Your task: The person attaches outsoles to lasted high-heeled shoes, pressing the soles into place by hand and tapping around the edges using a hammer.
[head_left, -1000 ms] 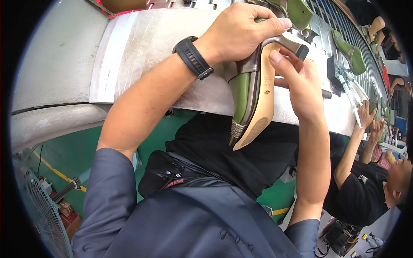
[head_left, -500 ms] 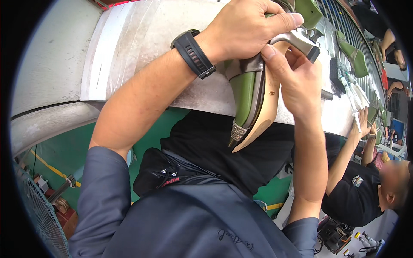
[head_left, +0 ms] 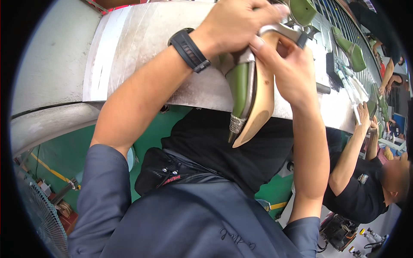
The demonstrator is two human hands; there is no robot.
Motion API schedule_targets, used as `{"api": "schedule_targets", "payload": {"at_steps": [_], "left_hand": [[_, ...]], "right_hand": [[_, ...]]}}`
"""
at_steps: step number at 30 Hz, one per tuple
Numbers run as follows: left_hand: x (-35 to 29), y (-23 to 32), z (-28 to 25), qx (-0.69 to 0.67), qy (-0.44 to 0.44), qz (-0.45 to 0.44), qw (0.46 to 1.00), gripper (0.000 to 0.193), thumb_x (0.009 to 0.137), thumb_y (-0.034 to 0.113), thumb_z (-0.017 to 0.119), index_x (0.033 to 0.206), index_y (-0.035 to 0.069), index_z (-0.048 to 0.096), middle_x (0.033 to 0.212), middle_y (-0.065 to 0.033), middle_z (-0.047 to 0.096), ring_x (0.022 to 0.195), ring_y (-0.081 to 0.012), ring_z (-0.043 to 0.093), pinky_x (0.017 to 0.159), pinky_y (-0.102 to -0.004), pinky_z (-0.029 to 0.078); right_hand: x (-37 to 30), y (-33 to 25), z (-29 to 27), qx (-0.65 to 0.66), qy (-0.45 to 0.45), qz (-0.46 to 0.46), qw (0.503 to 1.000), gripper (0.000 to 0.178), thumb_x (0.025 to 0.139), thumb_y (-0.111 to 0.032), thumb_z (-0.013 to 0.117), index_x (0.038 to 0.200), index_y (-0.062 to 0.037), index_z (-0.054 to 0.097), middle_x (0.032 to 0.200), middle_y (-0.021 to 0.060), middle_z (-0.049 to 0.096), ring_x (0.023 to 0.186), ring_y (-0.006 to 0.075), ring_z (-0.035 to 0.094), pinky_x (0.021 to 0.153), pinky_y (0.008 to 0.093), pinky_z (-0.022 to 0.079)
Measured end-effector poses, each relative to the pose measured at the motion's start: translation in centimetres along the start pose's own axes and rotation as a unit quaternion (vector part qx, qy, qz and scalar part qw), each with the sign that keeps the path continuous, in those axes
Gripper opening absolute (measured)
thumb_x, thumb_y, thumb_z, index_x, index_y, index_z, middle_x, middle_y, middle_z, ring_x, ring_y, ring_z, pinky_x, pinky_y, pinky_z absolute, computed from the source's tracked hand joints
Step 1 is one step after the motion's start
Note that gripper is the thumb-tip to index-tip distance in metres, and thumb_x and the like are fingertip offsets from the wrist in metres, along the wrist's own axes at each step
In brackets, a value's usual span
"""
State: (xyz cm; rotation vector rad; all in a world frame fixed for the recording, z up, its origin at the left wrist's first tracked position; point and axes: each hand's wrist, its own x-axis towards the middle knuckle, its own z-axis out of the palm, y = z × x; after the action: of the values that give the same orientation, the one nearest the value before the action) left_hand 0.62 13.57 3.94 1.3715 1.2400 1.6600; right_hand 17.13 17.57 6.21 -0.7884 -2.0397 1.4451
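Note:
A pointed green shoe (head_left: 241, 88) hangs toe-down over the bench edge, with a glittering band near its dark toe tip. Along its right side lies a tan sole (head_left: 261, 94) with a silver heel (head_left: 279, 29) at the top; at the toe a gap parts sole from shoe. My left hand (head_left: 241, 26), with a black watch on the wrist, is closed round the back of the shoe, its fingers partly hidden. My right hand (head_left: 290, 71) is closed on the sole near the heel, thumb pressed at the edge between sole and shoe.
A pale metal bench (head_left: 150, 56) runs across in front of me. More green shoes (head_left: 350, 49) lie on a slatted rack at right, near white brush-like tools (head_left: 350, 86). A co-worker (head_left: 361, 185) in black works at right. A fan (head_left: 43, 215) stands at lower left.
Both hands have shifted slightly left and up with the shoe and sole. My left hand's thumb has moved left along the heel. The grip looks otherwise the same.

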Motion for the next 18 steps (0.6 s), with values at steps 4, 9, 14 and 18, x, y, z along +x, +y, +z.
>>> {"api": "schedule_targets", "payload": {"at_steps": [4,9,14,18], "left_hand": [[-1.3,-2.4,-1.7,-0.112,0.047,-0.015,0.992,0.038,0.107,0.035,0.061,0.106,-0.001,0.071,0.093,-0.0019,0.070,0.084,-0.0063,0.060,0.075,-0.0239,0.051],[-11.9,0.1,-3.5,0.155,0.136,0.134,0.969,0.059,0.094,0.048,0.075,0.126,0.000,0.063,0.116,-0.0071,0.064,0.110,-0.0169,0.061,0.096,-0.0297,0.048],[-17.7,0.1,-2.7,0.306,0.016,0.172,0.936,0.058,0.073,0.033,0.094,0.114,0.005,0.065,0.124,-0.0130,0.064,0.113,-0.0244,0.060,0.093,-0.0361,0.051],[-16.5,1.9,-2.4,0.203,0.006,0.037,0.978,0.042,0.078,0.020,0.092,0.108,0.005,0.066,0.128,-0.0139,0.064,0.109,-0.0219,0.062,0.089,-0.0345,0.052]], "right_hand": [[0.6,-1.6,-0.3,-0.109,-0.041,0.014,0.993,0.055,0.085,-0.039,0.084,0.114,0.0051,0.072,0.095,0.0162,0.076,0.086,0.0201,0.074,0.076,0.0343,0.059],[-4.2,-1.4,-1.3,-0.406,-0.036,-0.141,0.902,0.067,0.074,-0.041,0.090,0.126,-0.0045,0.070,0.118,0.0165,0.073,0.112,0.0331,0.069,0.102,0.0462,0.051],[-6.7,1.1,-1.7,-0.503,0.010,-0.260,0.824,0.075,0.066,-0.037,0.091,0.133,-0.0123,0.068,0.138,0.0107,0.065,0.135,0.0312,0.055,0.115,0.0594,0.035],[-7.3,-0.2,-1.6,-0.497,-0.006,-0.267,0.826,0.054,0.072,-0.034,0.089,0.116,-0.0113,0.069,0.131,0.0126,0.065,0.128,0.0342,0.058,0.112,0.0575,0.039]]}}
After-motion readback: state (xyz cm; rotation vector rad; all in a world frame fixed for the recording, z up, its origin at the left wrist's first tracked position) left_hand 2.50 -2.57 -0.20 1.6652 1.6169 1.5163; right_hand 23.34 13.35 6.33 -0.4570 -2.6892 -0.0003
